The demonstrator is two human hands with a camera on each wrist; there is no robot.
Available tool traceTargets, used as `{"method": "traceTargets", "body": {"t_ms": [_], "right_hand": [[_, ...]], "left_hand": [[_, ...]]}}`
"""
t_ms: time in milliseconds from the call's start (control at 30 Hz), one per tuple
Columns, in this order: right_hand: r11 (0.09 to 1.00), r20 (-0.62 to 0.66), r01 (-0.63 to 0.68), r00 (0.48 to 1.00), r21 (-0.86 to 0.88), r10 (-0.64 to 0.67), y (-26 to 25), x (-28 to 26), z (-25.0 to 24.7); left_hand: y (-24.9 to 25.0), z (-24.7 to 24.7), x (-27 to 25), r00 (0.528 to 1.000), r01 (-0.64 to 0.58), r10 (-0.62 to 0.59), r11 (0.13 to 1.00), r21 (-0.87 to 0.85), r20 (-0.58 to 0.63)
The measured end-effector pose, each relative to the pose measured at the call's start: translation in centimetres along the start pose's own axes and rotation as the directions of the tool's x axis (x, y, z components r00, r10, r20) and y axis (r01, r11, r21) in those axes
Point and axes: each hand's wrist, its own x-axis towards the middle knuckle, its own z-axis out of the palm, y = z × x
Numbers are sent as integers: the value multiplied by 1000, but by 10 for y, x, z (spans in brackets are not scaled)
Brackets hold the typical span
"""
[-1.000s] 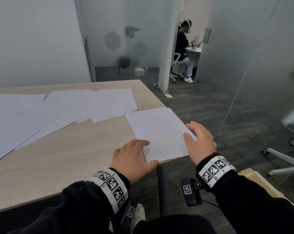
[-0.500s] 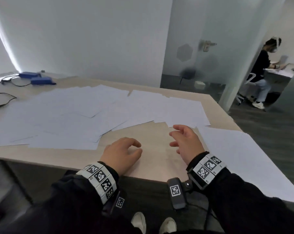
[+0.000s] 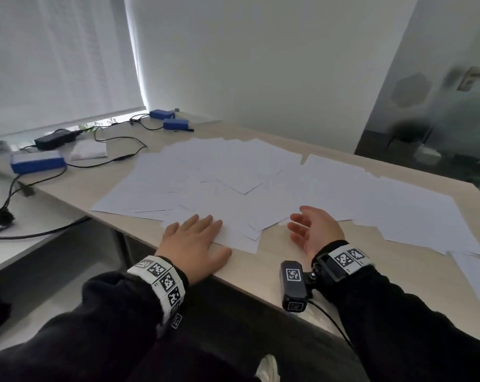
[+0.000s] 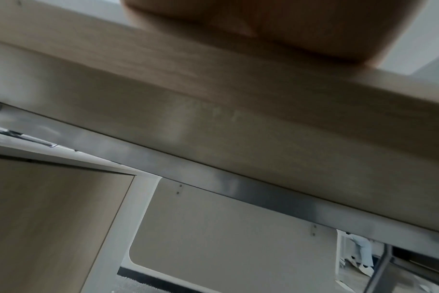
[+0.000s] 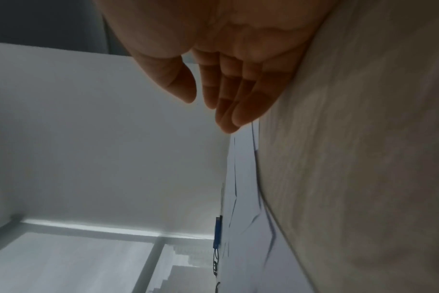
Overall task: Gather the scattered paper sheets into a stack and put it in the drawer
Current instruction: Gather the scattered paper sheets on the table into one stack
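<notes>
Lying flat, palm down, the left hand (image 3: pixel 194 239) rests at the near edge of the table (image 3: pixel 283 267), fingers straight and spread, their tips on the near edge of the scattered paper sheets (image 3: pixel 247 177). It grips nothing. The left wrist view shows only the heel of that hand (image 4: pixel 228 25) on the table's edge (image 4: pixel 213 111), seen from below.

Right hand (image 3: pixel 316 230) is turned on its side just right of the left, little-finger edge toward the tabletop, palm facing left, fingers relaxed and loosely extended, holding nothing. In the right wrist view the fingers (image 5: pixel 228 99) are straight and close together, thumb a little apart, beside the wood surface (image 5: pixel 364 158); whether the hand's edge touches the table cannot be told.

Sheets are white, overlapping loosely, spread across the middle and right of the table from near edge toward the far wall. One more sheet (image 3: pixel 478 279) lies apart at the near right.

Far left: blue boxes (image 3: pixel 37 162), a black power adapter (image 3: pixel 55 139), black cables (image 3: pixel 115 158). No drawer shows in the head view.
</notes>
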Motion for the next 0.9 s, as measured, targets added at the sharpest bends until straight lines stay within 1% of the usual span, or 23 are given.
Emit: {"method": "traceTargets", "body": {"t_ms": [133,200,233,333,400,500,567,633,700,800,900], "right_hand": [[988,-3,-3,1000,155,4,0,15,10],[983,3,21,1000,182,-22,-1,18,11],[985,12,37,999,167,-40,-1,18,12],[992,54,112,992,64,-115,2,16,12],[981,84,191,979,-43,-187,4,15,10],[920,121,309,950,-242,-288,4,15,6],[886,155,348,937,-308,-314,3,16,6],[867,211,353,932,-353,-294,4,16,9],[829,303,364,920,-426,-248,5,16,12],[754,458,385,880,-533,-126,4,11,16],[706,547,422,835,-568,-59,3,7,17]], "left_hand": [[3,1,-7,996,-66,70,994,82,-55],[2,0,-7,995,-80,85,993,82,-60],[2,1,-6,994,-87,91,993,74,-53],[-1,5,-5,994,-107,109,993,57,-21],[-1,7,-5,992,-120,122,991,52,-21],[1,5,-8,984,-148,153,987,59,-88],[2,4,-10,974,-175,183,982,69,-136],[3,2,-13,972,-197,206,977,85,-111],[5,-1,-14,972,-222,229,968,119,-48],[8,-3,-14,960,-280,278,948,153,35],[8,0,-9,952,-304,293,939,159,88]]}}
